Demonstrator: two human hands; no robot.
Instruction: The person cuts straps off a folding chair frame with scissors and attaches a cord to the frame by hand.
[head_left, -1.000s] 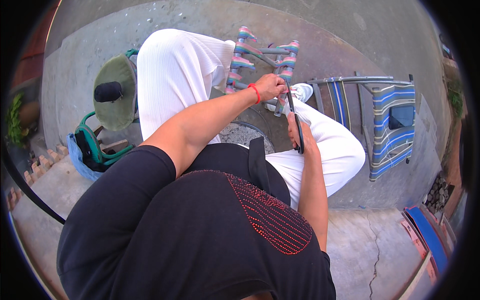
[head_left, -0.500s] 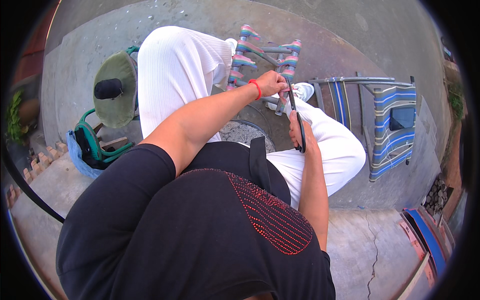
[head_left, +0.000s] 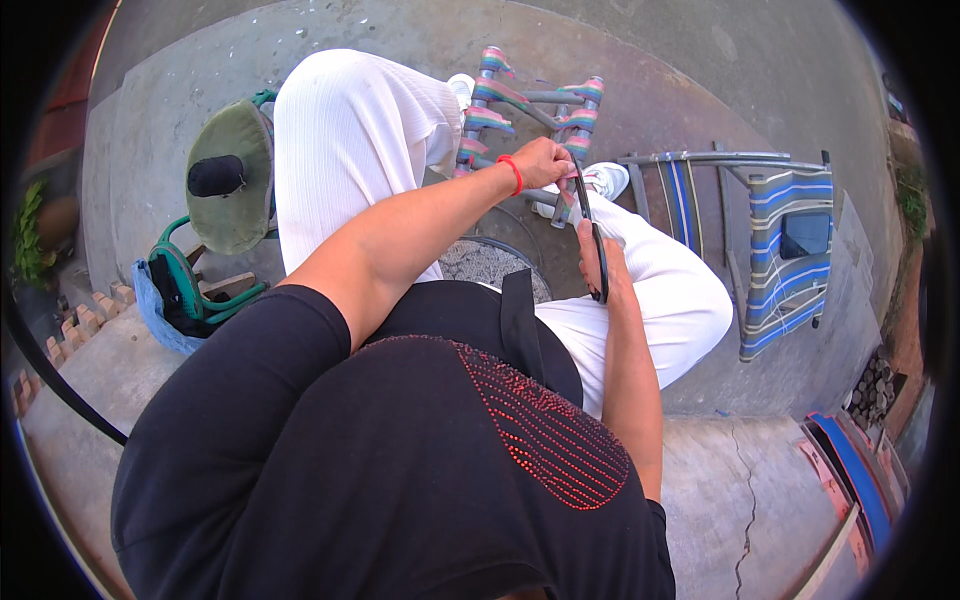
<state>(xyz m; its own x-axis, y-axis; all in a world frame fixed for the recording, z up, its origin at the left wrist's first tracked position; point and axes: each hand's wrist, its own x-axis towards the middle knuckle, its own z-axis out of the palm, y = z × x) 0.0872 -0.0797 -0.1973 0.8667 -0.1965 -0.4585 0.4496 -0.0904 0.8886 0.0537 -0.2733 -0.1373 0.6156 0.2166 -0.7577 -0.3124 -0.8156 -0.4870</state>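
Note:
Between my legs stands a small grey metal-tube frame with torn pink, green and blue striped fabric hanging along its side tubes. My left hand, a red band at its wrist, is closed on a piece of that fabric at the frame's near right corner. In my right hand is a pair of black-handled scissors, blades pointing away from me. The blade tips meet the fabric right beside my left fingers. How far apart the blades are is hard to see.
At right, a metal folding frame with striped cloth carries a dark flat phone-like device. A green-cushioned chair with a black object stands at left, near a green chair frame. Wood blocks lie lower left.
The scissors have shifted slightly in my right hand, and their handle loops look closer together. My left hand keeps its hold on the fabric, nearly in the same place.

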